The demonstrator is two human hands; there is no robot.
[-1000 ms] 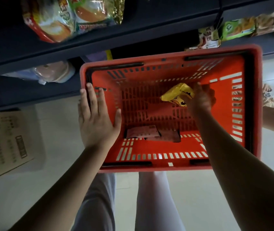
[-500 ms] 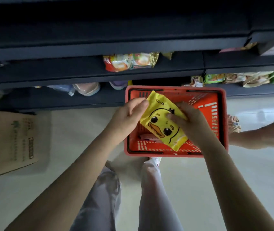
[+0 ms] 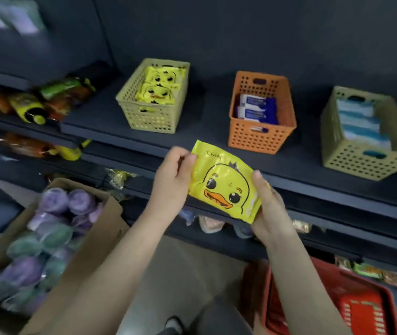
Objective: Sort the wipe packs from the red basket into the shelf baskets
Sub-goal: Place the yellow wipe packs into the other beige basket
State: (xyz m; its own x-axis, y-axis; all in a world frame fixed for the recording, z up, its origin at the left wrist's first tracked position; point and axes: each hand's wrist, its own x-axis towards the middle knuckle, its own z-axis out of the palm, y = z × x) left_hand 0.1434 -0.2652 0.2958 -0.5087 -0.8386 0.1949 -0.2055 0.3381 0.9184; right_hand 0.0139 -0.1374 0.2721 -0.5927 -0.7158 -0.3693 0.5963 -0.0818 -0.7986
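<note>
Fingers (image 3: pixel 183 155) of L hand (image 3: pixel 171 182) curl over the top-left corner of the yellow duck wipe pack (image 3: pixel 224 184). R hand (image 3: pixel 268 211) grips its lower-right end, thumb up along the right side. Both hands hold the pack face-up & tilted, in the air just in front of the shelf (image 3: pixel 204 134) front edge.

On the shelf, L to R:
- beige basket (image 3: pixel 154 117) toward the left end, w/ matching duck packs (image 3: pixel 161 85) inside
- orange basket (image 3: pixel 260 137) mid-shelf, w/ blue-white packs (image 3: pixel 255 107)
- second beige basket (image 3: pixel 366 162) toward the right end, w/ pale blue packs (image 3: pixel 359 124)

Baskets stand apart from each other. Red basket (image 3: pixel 362 308) sits down at lower right, below the shelves; contents can't be made out. Cardboard box (image 3: pixel 91 238) at lower left holds purple & green wrapped items (image 3: pixel 55 213), blurred.
</note>
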